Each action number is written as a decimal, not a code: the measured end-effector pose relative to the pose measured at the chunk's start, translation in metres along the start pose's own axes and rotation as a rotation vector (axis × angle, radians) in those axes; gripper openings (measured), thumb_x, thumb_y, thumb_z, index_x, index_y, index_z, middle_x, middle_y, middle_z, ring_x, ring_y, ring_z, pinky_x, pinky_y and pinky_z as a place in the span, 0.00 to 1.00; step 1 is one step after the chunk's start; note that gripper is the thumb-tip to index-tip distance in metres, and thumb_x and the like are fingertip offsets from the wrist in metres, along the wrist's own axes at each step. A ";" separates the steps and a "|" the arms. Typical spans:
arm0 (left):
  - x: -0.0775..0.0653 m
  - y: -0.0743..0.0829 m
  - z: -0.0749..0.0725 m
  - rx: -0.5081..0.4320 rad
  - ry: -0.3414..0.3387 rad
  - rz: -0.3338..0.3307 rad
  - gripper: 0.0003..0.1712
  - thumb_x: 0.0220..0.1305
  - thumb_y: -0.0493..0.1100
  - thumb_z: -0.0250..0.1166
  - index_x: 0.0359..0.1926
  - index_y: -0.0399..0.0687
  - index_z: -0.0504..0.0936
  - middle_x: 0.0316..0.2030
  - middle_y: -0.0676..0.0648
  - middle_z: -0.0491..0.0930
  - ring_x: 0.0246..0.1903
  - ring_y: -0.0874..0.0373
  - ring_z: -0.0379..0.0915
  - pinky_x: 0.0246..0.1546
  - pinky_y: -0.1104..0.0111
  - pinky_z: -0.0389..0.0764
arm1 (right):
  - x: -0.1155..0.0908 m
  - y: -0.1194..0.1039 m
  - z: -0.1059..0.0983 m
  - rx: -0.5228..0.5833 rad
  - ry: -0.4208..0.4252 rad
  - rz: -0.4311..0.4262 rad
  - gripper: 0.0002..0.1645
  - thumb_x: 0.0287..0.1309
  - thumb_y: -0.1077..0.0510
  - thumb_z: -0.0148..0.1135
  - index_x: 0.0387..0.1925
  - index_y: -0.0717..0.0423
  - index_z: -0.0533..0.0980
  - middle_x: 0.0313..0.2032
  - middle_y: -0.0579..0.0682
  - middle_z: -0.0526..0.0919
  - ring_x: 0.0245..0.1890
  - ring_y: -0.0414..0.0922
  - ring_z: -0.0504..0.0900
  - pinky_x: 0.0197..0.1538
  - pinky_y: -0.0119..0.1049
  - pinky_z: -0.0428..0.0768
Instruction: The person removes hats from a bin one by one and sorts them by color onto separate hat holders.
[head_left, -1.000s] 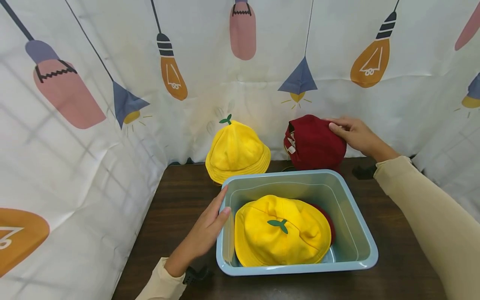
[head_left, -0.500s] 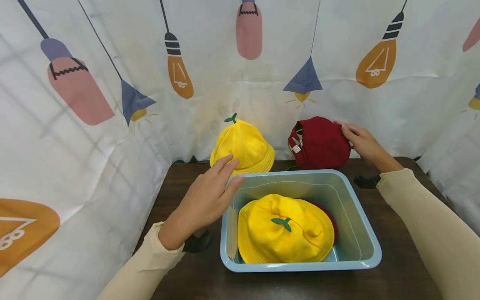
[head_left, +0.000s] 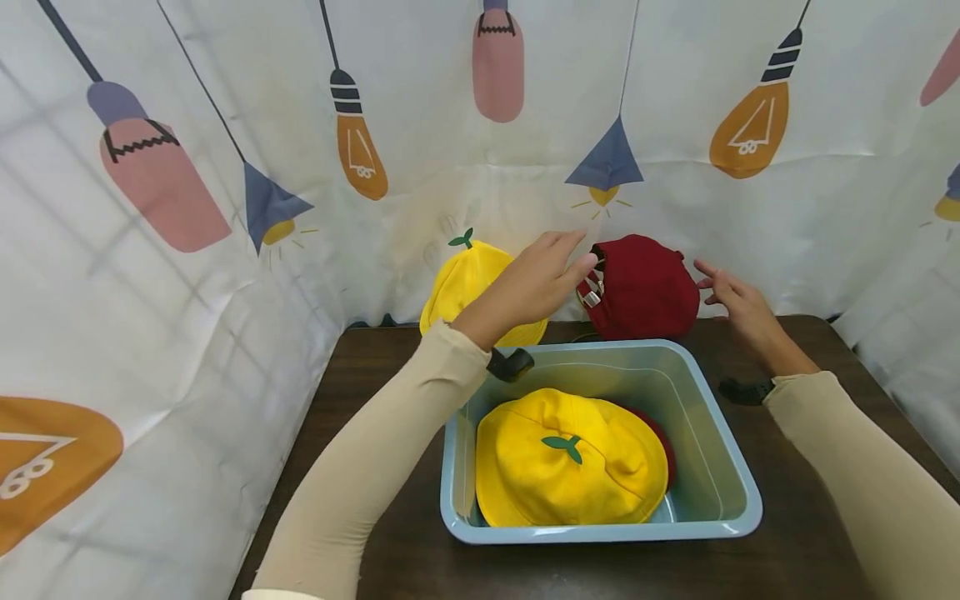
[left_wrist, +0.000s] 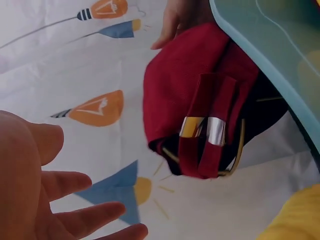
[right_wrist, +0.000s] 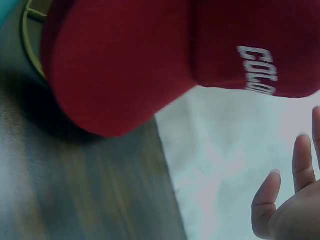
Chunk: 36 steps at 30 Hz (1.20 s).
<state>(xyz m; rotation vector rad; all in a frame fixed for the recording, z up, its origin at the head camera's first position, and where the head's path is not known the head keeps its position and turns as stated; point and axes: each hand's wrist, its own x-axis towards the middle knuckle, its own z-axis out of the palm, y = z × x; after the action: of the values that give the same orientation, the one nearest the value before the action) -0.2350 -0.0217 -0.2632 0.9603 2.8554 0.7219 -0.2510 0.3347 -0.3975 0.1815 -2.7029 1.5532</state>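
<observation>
Head view: we see left hand [head_left: 536, 277] and right hand [head_left: 742, 308] flank red cap [head_left: 651, 287], both empty, fingers apart, neither touching. Cap sits behind blue bin [head_left: 600, 534], likely propped on gold wire [left_wrist: 242, 142] to keep shape. Inside bin, yellow hat [head_left: 562, 487] overlaps red item [head_left: 662, 427], probably stacked to save room.

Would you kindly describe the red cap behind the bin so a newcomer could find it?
Find the light blue bin on the dark table. Behind it, between the person's left hand and right hand, is the red cap. White lettering and a metal buckle mark it; its colour sets it apart from the yellow hat to its left.
</observation>
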 end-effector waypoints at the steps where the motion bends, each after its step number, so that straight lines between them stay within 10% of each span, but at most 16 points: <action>1: 0.009 0.001 0.003 0.004 -0.014 -0.009 0.36 0.82 0.58 0.42 0.81 0.48 0.52 0.78 0.46 0.57 0.77 0.53 0.53 0.79 0.61 0.56 | 0.000 0.003 0.003 -0.008 0.002 -0.009 0.36 0.80 0.37 0.31 0.81 0.45 0.53 0.51 0.29 0.70 0.51 0.40 0.69 0.50 0.39 0.75; 13: 0.065 -0.002 0.036 0.006 -0.123 -0.108 0.36 0.82 0.58 0.43 0.82 0.53 0.50 0.80 0.46 0.55 0.79 0.52 0.50 0.79 0.62 0.54 | -0.004 0.028 0.035 0.615 -0.039 0.013 0.18 0.78 0.40 0.41 0.50 0.31 0.79 0.45 0.30 0.82 0.46 0.31 0.77 0.46 0.35 0.73; 24: 0.074 -0.009 0.047 0.027 -0.065 -0.084 0.29 0.82 0.55 0.46 0.78 0.60 0.61 0.74 0.51 0.67 0.71 0.54 0.66 0.74 0.64 0.64 | -0.004 0.019 0.052 0.671 0.086 0.045 0.17 0.74 0.46 0.54 0.56 0.37 0.84 0.45 0.32 0.85 0.40 0.33 0.79 0.42 0.25 0.82; 36: 0.067 -0.008 0.045 0.108 -0.015 -0.235 0.24 0.80 0.60 0.47 0.72 0.79 0.69 0.73 0.62 0.67 0.72 0.58 0.65 0.73 0.35 0.54 | 0.003 0.018 0.068 0.702 0.255 0.046 0.10 0.70 0.50 0.61 0.36 0.35 0.87 0.45 0.35 0.77 0.32 0.32 0.78 0.34 0.21 0.79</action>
<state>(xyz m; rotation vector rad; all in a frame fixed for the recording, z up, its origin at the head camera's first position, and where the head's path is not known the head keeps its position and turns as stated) -0.2857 0.0302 -0.3000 0.6206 2.9507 0.5407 -0.2527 0.2844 -0.4468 -0.0718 -1.8933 2.2876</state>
